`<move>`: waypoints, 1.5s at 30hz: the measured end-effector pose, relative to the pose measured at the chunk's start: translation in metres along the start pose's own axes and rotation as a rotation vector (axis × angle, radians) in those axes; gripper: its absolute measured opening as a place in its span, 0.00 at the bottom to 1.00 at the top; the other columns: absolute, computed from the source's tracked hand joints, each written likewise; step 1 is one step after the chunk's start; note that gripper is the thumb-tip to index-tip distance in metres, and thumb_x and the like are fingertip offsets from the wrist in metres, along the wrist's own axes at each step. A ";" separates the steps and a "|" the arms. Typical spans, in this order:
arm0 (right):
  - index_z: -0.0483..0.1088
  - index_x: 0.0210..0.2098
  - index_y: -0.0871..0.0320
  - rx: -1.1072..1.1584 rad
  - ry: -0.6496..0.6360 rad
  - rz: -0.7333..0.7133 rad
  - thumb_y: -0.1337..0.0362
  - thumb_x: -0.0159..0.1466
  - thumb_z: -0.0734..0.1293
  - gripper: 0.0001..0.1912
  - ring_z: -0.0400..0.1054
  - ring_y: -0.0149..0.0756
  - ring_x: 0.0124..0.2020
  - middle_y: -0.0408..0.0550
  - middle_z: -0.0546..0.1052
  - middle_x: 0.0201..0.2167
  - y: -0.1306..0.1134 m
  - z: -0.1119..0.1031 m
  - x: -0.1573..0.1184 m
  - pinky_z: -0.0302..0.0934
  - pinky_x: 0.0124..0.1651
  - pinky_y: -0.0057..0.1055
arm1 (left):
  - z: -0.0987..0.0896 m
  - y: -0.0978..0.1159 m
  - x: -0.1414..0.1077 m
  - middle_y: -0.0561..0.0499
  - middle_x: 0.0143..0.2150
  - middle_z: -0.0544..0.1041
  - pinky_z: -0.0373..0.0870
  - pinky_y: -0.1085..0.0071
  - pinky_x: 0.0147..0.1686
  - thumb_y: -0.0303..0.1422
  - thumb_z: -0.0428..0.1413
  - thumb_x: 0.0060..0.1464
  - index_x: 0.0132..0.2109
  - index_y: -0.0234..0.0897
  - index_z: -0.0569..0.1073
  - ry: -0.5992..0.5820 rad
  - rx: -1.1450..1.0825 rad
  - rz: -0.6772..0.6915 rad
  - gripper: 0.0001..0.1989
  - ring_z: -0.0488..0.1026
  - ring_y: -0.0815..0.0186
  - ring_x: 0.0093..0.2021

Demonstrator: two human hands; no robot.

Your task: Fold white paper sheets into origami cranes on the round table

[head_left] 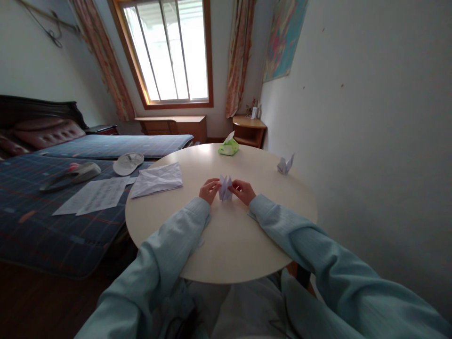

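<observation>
A small piece of folded white paper (225,189) stands on end between my hands, over the middle of the round table (229,254). Its pleats spread apart into several upright layers. My left hand (211,189) pinches its left edge between thumb and fingers. On the other side, my right hand (243,191) grips the right edge the same way. Both wrists are low, close to the tabletop. Whether the paper's lower tip touches the table, I cannot tell.
A green tissue pack (229,146) sits at the table's far edge. To the right stands a folded paper figure (285,164). White paper sheets (158,179) lie at the left edge. Beside the table, a bed (70,240) holds printed sheets (97,195) and a white cap (128,164).
</observation>
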State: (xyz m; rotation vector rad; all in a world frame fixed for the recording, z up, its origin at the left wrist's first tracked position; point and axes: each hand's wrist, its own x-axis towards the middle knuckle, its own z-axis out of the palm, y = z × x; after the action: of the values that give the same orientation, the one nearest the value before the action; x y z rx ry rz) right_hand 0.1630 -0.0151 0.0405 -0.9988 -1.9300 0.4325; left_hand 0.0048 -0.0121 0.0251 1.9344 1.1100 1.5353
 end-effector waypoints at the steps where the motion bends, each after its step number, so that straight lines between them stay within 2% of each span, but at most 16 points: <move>1: 0.64 0.22 0.61 0.008 -0.011 -0.002 0.60 0.51 0.59 0.10 0.56 0.24 0.19 0.41 0.65 0.17 0.000 0.000 0.000 0.52 0.23 0.21 | 0.000 0.000 0.000 0.45 0.41 0.67 0.65 0.68 0.37 0.38 0.49 0.44 0.29 0.35 0.71 0.005 0.014 0.012 0.12 0.64 0.65 0.41; 4: 0.64 0.22 0.62 0.038 -0.078 -0.017 0.60 0.52 0.58 0.11 0.54 0.23 0.18 0.40 0.64 0.16 -0.002 -0.001 -0.001 0.51 0.22 0.21 | -0.002 0.002 0.001 0.45 0.46 0.63 0.57 0.63 0.46 0.37 0.52 0.42 0.31 0.36 0.72 0.002 0.043 0.034 0.10 0.60 0.63 0.46; 6: 0.64 0.22 0.62 0.056 -0.133 -0.022 0.59 0.52 0.58 0.11 0.53 0.23 0.18 0.40 0.62 0.16 -0.002 -0.001 -0.002 0.49 0.21 0.21 | -0.003 0.004 0.001 0.47 0.48 0.62 0.55 0.62 0.48 0.36 0.51 0.43 0.32 0.37 0.72 -0.044 -0.012 -0.003 0.10 0.59 0.62 0.47; 11: 0.62 0.20 0.62 0.081 -0.181 -0.010 0.58 0.52 0.58 0.13 0.51 0.22 0.18 0.39 0.59 0.15 -0.002 0.000 -0.002 0.47 0.20 0.21 | -0.004 0.011 0.000 0.49 0.48 0.62 0.57 0.62 0.47 0.34 0.51 0.42 0.30 0.37 0.71 -0.149 -0.215 -0.138 0.08 0.58 0.61 0.49; 15: 0.63 0.21 0.63 0.078 -0.192 -0.003 0.58 0.51 0.58 0.12 0.52 0.22 0.18 0.39 0.60 0.15 -0.002 -0.001 -0.002 0.48 0.21 0.21 | -0.005 0.016 0.000 0.48 0.48 0.62 0.57 0.62 0.45 0.32 0.53 0.38 0.29 0.36 0.70 -0.158 -0.274 -0.203 0.07 0.58 0.60 0.49; 20: 0.64 0.23 0.63 0.068 -0.198 -0.009 0.58 0.52 0.58 0.13 0.53 0.23 0.18 0.40 0.62 0.16 -0.004 -0.001 -0.002 0.49 0.21 0.21 | -0.004 0.019 -0.001 0.47 0.47 0.62 0.58 0.63 0.43 0.31 0.54 0.35 0.28 0.35 0.68 -0.160 -0.306 -0.217 0.07 0.59 0.61 0.48; 28: 0.64 0.22 0.63 0.027 -0.187 -0.022 0.57 0.52 0.58 0.14 0.54 0.23 0.18 0.40 0.63 0.16 -0.006 -0.002 -0.002 0.50 0.22 0.20 | 0.000 0.016 -0.003 0.46 0.45 0.63 0.62 0.66 0.39 0.29 0.55 0.34 0.27 0.34 0.63 -0.119 -0.322 -0.210 0.09 0.61 0.64 0.45; 35: 0.64 0.21 0.62 0.000 -0.170 -0.035 0.57 0.52 0.58 0.13 0.54 0.23 0.18 0.40 0.64 0.15 -0.006 -0.002 -0.003 0.50 0.22 0.20 | -0.001 0.018 -0.002 0.45 0.42 0.66 0.64 0.68 0.36 0.32 0.55 0.36 0.24 0.33 0.62 -0.095 -0.278 -0.208 0.09 0.63 0.64 0.43; 38: 0.64 0.22 0.61 -0.022 -0.100 -0.032 0.58 0.52 0.58 0.12 0.55 0.23 0.18 0.40 0.64 0.15 -0.003 -0.001 -0.002 0.51 0.22 0.20 | -0.001 0.019 -0.002 0.46 0.40 0.68 0.64 0.69 0.34 0.33 0.54 0.37 0.28 0.34 0.64 -0.074 -0.254 -0.221 0.09 0.65 0.65 0.40; 41: 0.64 0.23 0.61 -0.020 -0.002 0.001 0.58 0.52 0.58 0.11 0.56 0.23 0.17 0.40 0.64 0.15 -0.001 0.000 -0.002 0.52 0.22 0.21 | 0.001 0.017 -0.001 0.47 0.37 0.70 0.65 0.71 0.33 0.34 0.54 0.38 0.36 0.35 0.65 -0.068 -0.227 -0.229 0.14 0.67 0.67 0.37; 45: 0.64 0.25 0.61 0.056 -0.016 0.043 0.56 0.53 0.57 0.13 0.59 0.24 0.18 0.42 0.66 0.17 -0.002 0.000 -0.001 0.54 0.22 0.21 | 0.004 0.011 -0.001 0.48 0.32 0.72 0.66 0.73 0.29 0.33 0.54 0.39 0.37 0.35 0.65 -0.063 -0.160 -0.232 0.15 0.68 0.68 0.34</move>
State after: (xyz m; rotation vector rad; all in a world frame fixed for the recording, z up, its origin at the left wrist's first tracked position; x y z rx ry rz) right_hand 0.1627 -0.0173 0.0413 -1.0051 -1.9028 0.5175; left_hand 0.0116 -0.0193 0.0314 1.6736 1.1058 1.3840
